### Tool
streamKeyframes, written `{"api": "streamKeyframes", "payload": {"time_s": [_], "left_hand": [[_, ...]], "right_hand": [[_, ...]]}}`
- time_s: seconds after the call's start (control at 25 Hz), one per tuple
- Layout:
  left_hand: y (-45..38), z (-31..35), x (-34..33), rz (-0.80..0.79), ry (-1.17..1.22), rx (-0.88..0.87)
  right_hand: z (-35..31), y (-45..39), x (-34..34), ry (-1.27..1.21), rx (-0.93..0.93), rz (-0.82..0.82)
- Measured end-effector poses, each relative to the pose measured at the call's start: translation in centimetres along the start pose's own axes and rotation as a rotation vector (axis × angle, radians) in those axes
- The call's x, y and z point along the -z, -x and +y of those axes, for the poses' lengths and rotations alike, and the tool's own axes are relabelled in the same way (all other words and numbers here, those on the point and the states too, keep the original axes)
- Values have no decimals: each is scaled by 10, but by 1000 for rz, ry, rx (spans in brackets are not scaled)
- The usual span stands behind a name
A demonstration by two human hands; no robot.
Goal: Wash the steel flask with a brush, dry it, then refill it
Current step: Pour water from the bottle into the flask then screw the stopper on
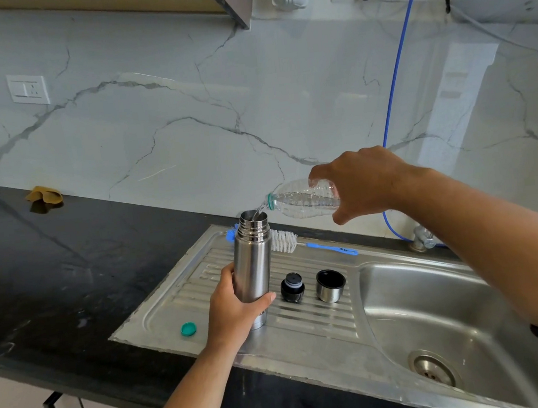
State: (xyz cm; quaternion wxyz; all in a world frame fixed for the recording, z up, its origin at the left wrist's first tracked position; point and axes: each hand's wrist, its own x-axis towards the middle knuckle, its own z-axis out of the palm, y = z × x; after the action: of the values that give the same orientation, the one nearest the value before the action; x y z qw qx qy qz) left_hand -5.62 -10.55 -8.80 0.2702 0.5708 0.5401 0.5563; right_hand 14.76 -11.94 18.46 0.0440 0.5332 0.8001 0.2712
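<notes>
The steel flask (253, 259) stands upright and uncapped on the ribbed steel drainboard (311, 319). My left hand (234, 305) grips its lower body. My right hand (364, 184) holds a clear plastic water bottle (300, 200) tipped on its side, its mouth over the flask's opening, and a thin stream of water runs into the flask. Behind the flask lies a bottle brush (294, 243) with white bristles and a blue handle. The flask's black stopper (292, 288) and its steel cup lid (330, 285) stand to the right of the flask.
A teal bottle cap (188, 329) lies on the drainboard's left part. The sink basin (441, 311) with its drain is to the right, a tap (422, 238) behind it. A tan cloth (43, 196) lies on the black counter at the back left. A blue hose (396, 65) hangs down the wall.
</notes>
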Motion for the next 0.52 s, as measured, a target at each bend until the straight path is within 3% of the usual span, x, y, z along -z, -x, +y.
{"api": "streamKeyframes", "payload": {"time_s": [0.52], "left_hand": [[-1,0,1,7,-15,3]], "right_hand": [[-10,-6,12,96,6,2]]}}
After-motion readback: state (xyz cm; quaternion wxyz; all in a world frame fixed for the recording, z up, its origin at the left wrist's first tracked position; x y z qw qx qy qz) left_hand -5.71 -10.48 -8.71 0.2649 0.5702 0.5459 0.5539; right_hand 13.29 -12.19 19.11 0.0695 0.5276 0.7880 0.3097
